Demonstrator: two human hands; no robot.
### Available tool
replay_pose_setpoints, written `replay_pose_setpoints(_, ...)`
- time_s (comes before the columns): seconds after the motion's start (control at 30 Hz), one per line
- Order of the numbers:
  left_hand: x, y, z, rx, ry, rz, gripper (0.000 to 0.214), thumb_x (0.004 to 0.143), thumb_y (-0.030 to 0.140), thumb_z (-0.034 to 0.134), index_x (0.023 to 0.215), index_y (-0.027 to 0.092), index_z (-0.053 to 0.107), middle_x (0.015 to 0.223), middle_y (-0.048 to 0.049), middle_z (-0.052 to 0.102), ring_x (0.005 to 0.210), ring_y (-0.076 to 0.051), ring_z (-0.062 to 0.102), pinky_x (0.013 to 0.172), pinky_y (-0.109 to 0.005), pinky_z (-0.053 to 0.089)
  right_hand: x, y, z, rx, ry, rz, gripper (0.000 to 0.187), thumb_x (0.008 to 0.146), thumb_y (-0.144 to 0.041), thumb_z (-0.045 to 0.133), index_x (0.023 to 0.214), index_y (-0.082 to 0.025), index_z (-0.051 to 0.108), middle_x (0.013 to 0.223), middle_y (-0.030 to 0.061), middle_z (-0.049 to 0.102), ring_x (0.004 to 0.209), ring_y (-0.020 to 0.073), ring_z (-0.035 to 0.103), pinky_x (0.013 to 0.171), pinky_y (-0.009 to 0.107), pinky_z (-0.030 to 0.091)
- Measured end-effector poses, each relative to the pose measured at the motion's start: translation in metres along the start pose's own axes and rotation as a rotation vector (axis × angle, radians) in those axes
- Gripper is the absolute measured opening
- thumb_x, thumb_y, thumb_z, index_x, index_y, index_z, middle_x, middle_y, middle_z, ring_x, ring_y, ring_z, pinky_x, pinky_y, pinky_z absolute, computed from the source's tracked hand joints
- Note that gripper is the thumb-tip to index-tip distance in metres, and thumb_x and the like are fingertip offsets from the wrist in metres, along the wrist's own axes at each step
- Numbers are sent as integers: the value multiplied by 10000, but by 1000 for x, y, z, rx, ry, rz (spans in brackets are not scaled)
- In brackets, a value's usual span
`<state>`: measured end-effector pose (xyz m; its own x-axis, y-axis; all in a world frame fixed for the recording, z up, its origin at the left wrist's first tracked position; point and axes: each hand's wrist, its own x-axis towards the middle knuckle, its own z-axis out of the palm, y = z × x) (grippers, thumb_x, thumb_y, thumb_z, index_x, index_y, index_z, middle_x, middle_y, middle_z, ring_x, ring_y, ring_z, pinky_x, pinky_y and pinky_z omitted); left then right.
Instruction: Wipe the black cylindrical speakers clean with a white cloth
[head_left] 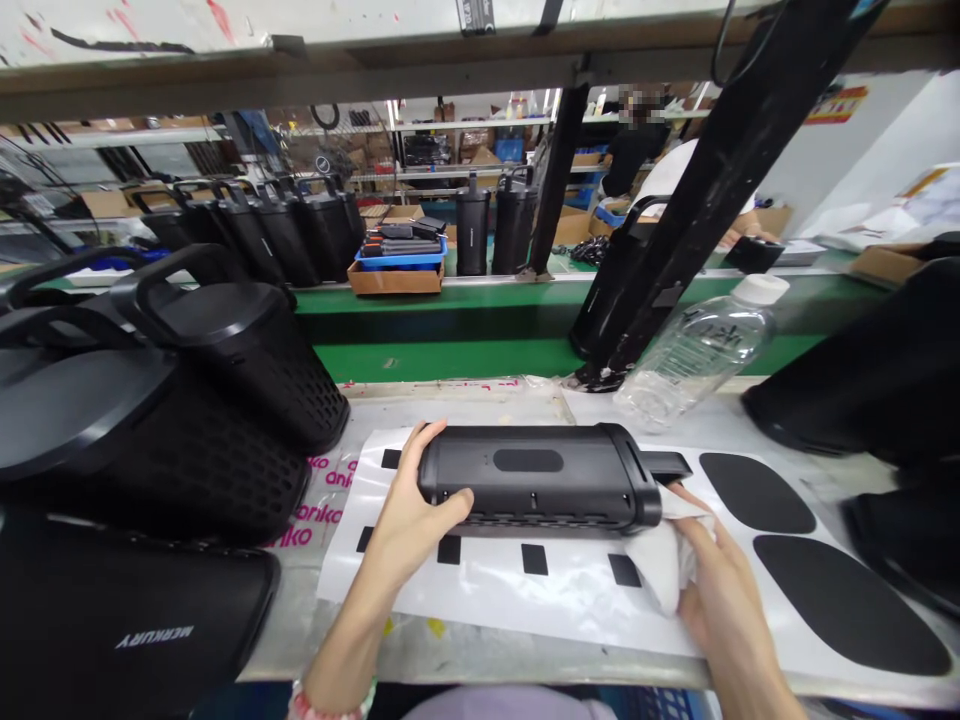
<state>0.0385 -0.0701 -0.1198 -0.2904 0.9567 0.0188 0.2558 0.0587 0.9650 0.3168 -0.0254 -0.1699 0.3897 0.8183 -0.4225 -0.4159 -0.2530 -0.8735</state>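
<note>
A long black speaker housing (pixel 540 478) lies on its side on a white sheet (pixel 525 590) that carries small black squares. My left hand (pixel 409 520) grips the housing's left end, thumb on top and fingers behind. My right hand (pixel 712 590) is closed on a white cloth (pixel 664 560) pressed against the housing's right end near its handle. Two large black oval pads (pixel 757 492) lie on the sheet to the right.
Black mesh speaker bodies (pixel 187 400) crowd the left side. A clear plastic bottle (pixel 697 350) lies behind the housing beside a slanted black post (pixel 675 230). More black units stand at the right edge and along the green conveyor (pixel 450 350). A person sits at the far side.
</note>
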Motion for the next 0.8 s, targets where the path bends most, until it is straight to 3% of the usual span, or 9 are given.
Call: replay_pose_setpoints(0.8,0,-1,1,-29,-1,-14,652,734,239,657,1355,284,462,1524,-77,355,1431,-272,305,1171,-458,224,-2,0,-2,-6,-5,-3,690,529,-354,827,1190,-253,658,896,29,749,745,187,692,616,211,553)
